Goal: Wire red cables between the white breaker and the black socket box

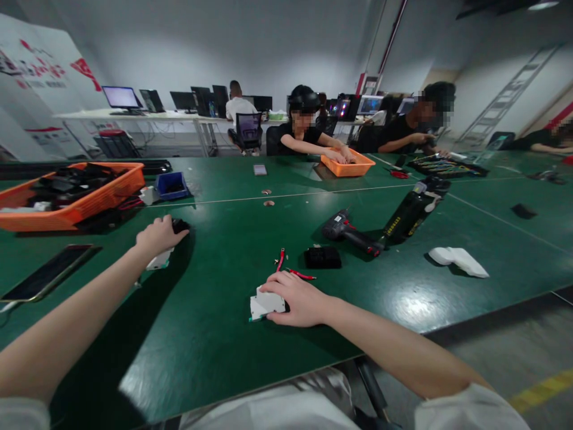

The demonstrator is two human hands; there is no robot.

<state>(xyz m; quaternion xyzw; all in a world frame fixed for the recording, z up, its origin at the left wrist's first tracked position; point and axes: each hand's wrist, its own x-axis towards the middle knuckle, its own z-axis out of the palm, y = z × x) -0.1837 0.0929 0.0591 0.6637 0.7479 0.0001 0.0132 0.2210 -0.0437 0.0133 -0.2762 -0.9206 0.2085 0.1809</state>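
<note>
My right hand (301, 297) is closed around a white boxy module (265, 304) with small dark holes and a green edge, low over or on the green table. Farther left, my left hand (156, 237) is closed on a black part (179, 226), mostly covered by the fingers. Under that palm a similar white module (160, 260) shows in part. Just beyond my right hand lie red-handled pliers (281, 260), with a black block (323, 257) to their right.
An orange basket (85, 206) of black parts and a small blue bin (172, 186) stand at left, near a phone (49, 272). To the right are a cordless drill (351, 234), a black cylinder (409, 212) and a white piece (459, 260). Co-workers sit across the table.
</note>
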